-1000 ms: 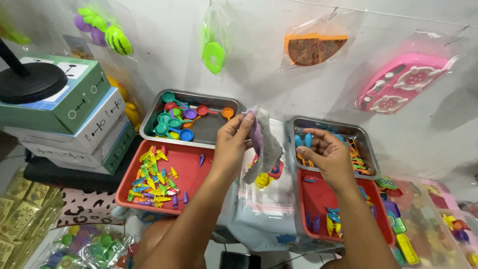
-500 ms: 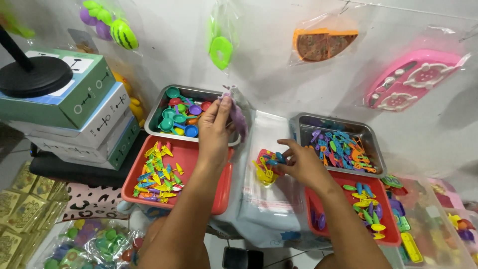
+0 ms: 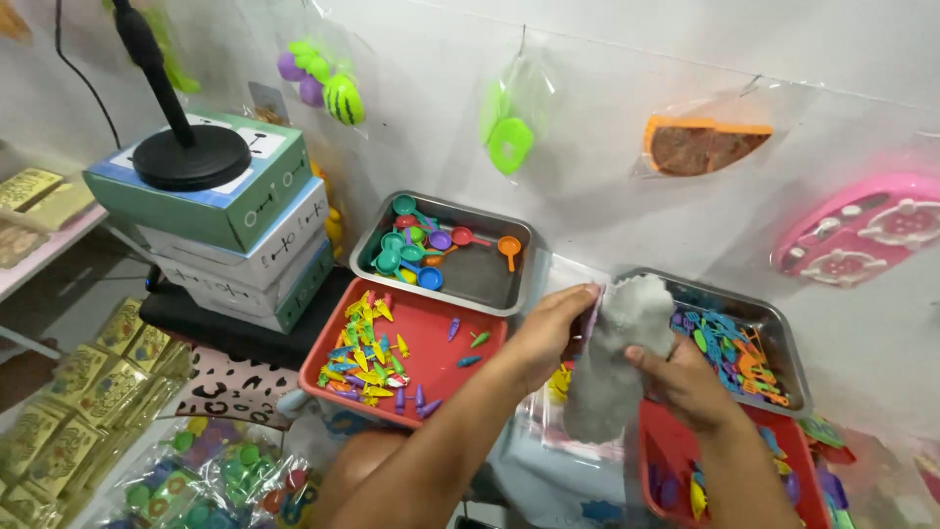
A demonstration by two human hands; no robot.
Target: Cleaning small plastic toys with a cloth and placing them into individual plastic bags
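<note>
We hold a clear plastic bag (image 3: 615, 358) between both hands: left hand (image 3: 548, 333) pinching its top edge, right hand (image 3: 685, 387) closed round its side. It looks light, limp and slippery, so gripping near the mouth seems best.

Two hands are meeting over the middle of the work area, the left hand (image 3: 548, 338) and right hand (image 3: 685, 382) both gripping a clear plastic bag (image 3: 617, 358) between two pairs of trays. To the left, a flat tray of small pieces (image 3: 431, 343) is lying in front of a metal tray of toy pans (image 3: 490, 279), while to the right another metal tray (image 3: 774, 338) is sitting behind a second flat tray (image 3: 676, 456). Stacked boxes (image 3: 245, 235) are standing at far left, carrying a round stand base (image 3: 191, 157), and bagged toys (image 3: 509, 137) are hanging on the wall behind.
</note>
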